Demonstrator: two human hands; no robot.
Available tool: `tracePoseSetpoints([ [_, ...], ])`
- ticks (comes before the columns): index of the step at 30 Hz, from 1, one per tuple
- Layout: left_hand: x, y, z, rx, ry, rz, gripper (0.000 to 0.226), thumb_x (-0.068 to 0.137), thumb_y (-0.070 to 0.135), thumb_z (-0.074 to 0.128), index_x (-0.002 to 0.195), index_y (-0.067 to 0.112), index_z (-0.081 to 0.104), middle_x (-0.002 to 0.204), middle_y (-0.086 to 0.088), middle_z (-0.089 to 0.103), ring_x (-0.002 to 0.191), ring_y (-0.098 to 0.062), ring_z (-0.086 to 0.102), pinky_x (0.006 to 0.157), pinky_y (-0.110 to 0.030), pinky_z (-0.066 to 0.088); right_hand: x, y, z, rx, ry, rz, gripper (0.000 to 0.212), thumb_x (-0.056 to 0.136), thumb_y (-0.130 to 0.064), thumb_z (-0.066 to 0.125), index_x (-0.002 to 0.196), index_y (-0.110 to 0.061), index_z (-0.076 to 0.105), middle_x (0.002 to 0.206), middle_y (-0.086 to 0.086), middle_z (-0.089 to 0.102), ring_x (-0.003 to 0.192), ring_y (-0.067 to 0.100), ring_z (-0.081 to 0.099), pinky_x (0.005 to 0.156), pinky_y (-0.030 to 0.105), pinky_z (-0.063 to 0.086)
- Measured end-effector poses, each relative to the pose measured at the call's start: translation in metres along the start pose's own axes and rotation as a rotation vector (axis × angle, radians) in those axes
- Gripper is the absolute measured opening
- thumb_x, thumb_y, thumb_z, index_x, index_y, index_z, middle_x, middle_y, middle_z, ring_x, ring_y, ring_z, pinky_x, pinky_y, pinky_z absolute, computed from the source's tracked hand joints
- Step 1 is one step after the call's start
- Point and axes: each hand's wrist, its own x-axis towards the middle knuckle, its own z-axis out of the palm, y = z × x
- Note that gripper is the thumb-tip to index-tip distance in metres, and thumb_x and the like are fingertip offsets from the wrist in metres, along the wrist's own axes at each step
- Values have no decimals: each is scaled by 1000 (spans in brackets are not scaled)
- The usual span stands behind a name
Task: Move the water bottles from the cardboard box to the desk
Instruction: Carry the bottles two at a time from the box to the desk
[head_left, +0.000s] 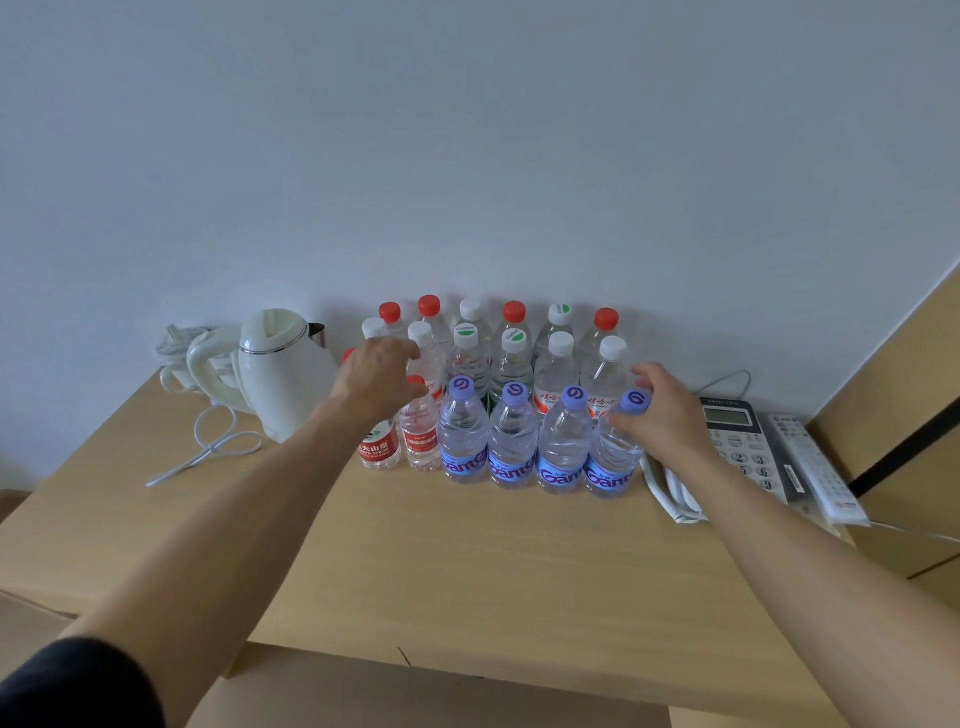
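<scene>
Right of centre, the right hand (670, 415) is pinching the purple-capped bottle (613, 457) at its neck — full, heavy, slick; the left hand (376, 376) is hovering, fingers loosely spread.

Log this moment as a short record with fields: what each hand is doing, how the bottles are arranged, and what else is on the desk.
left hand: left hand reaches over the red-label bottles, fingers relaxed; contact unclear
right hand: right hand fingers curled round the neck of the rightmost purple-cap bottle
front row: four purple-cap bottles upright, side by side
behind: rows of red-cap and white-cap bottles against the wall
desk left: white electric kettle with cord
desk right: desk phone, remote control
</scene>
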Motion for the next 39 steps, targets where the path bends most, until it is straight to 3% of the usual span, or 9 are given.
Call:
tracePoseSetpoints([
  [4,4,-1,14,-4,-111,-31,42,83,27,82,120,10,70,113,-10,72,99,-24,67,85,-32,55,-5,-34,-2,-67,110,-228,49,76,-21,84,120,-16,64,117,1,64,113,24,56,90,35,45],
  [8,6,-8,19,12,-80,-49,32,82,21,83,111,10,75,107,-9,73,85,-18,61,78,-27,49,-8,-64,10,-31,-23,-348,41,77,-16,84,115,-14,68,112,0,68,101,16,62,89,34,50],
  [11,9,-14,16,35,-82,-66,28,81,19,83,107,10,76,104,-8,75,80,-16,56,74,-26,48,-8,-73,20,-61,-81,-344,41,79,-15,83,117,-14,68,114,2,67,102,16,62,89,34,50],
  [14,9,-14,16,45,-92,-71,27,82,16,83,106,8,76,103,-9,75,83,-20,65,76,-28,52,-5,-74,25,-99,-110,-332,40,81,-12,81,118,-12,68,116,5,68,105,20,62,88,31,48],
  [18,11,-10,17,36,-110,-84,29,81,19,84,106,9,76,104,-8,75,84,-19,66,80,-30,57,-3,-74,28,-153,-131,-321,39,81,-12,82,117,-12,69,116,6,69,107,22,63,93,38,50],
  [22,9,-4,16,95,-155,-46,45,81,28,84,121,12,70,113,-8,72,97,-23,68,86,-37,59,-4,-75,30,-185,-143,-313,38,81,-12,81,118,-11,70,118,6,69,111,23,63,96,42,50],
  [27,8,21,8,122,-1,126,47,86,34,77,130,24,65,113,-4,71,99,-25,68,79,-40,58,-4,-76,30,-200,-153,-312,38,82,-12,80,118,-11,69,119,6,70,113,23,63,96,42,50],
  [33,2,47,19,96,-186,167,48,84,33,74,130,28,63,110,-2,69,102,-26,63,83,-43,57,-6,-81,35,-227,-166,-341,36,83,-14,79,118,-13,69,118,3,70,111,21,63,91,34,50],
  [39,11,49,24,155,-174,175,33,87,17,76,120,16,73,107,-9,73,97,-26,65,87,-39,57,-6,-88,37,-272,-198,-347,41,85,-14,78,124,-12,67,122,4,70,114,23,63,94,38,51],
])
